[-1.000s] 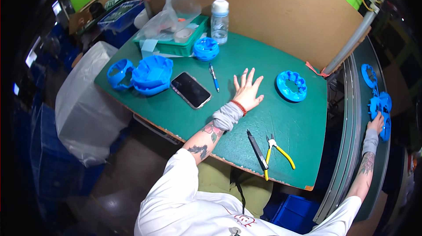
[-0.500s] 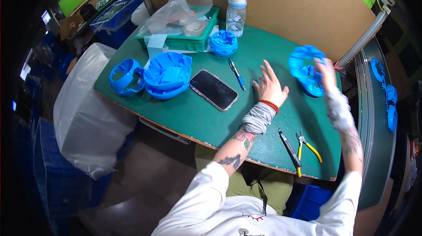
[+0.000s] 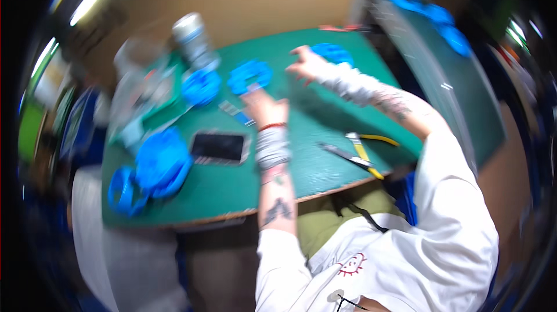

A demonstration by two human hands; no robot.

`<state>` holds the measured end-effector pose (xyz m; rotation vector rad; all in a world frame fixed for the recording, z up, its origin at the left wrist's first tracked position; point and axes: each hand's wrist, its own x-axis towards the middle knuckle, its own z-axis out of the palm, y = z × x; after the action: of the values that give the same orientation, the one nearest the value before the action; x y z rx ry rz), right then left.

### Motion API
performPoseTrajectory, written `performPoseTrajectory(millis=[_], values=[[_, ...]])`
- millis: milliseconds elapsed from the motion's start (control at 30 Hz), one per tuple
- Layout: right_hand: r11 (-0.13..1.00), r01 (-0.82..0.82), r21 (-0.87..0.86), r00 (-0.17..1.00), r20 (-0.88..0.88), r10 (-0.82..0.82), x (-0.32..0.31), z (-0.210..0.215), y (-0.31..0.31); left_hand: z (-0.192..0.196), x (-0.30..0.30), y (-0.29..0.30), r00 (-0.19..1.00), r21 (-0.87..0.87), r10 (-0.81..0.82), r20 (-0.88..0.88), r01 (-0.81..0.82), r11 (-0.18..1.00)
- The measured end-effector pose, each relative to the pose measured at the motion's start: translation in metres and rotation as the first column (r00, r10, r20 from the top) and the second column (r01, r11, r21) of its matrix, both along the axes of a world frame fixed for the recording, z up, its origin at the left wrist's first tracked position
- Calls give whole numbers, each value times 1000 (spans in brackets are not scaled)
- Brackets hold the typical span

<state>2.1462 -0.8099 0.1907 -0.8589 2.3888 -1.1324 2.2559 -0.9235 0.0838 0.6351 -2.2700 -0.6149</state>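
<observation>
Around the black phone (image 3: pixel 219 147) spreads the green table (image 3: pixel 325 120). Beyond and right of the phone, the left hand (image 3: pixel 264 106), nearer, meets a round blue ring (image 3: pixel 238 80) straight ahead; blur hides how open it is and any grip. Farther right, the right hand (image 3: pixel 307 67), half-spread, looks empty just beside a second ring (image 3: pixel 332 52).

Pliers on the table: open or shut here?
The pliers look open: their yellow handles spread apart in a V. Their tips are too blurred to tell.

white top (image 3: pixel 418 260) | red print (image 3: pixel 351 264) | grey wristbands (image 3: pixel 272 146) | red bracelet (image 3: pixel 272 126), perhaps beaded | olive trousers (image 3: pixel 325 219)
</observation>
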Motion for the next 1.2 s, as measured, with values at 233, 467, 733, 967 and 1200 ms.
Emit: performPoseTrajectory(millis=[233,467,733,967,1200], values=[[814,439,-380,641,-503,-580,-79,11,250,18,-7,42,962,54,181,203,-195,979],[301,936,-181,108,-665,-739,-213,33,358,18,28,-5,956,-223,259,138,-225,949],[730,677,96,466,-824,-323,-245,27,500,40,14,43,971,-44,202,125,-198,979],[769,588,-252,43,-939,-341,-223,35,452,91,101,108,976,-60,-86,-202,75,995],[726,-269,-633,880,145,452,81,67,241,102,171,140,720,52,-613,-327,661,749]])
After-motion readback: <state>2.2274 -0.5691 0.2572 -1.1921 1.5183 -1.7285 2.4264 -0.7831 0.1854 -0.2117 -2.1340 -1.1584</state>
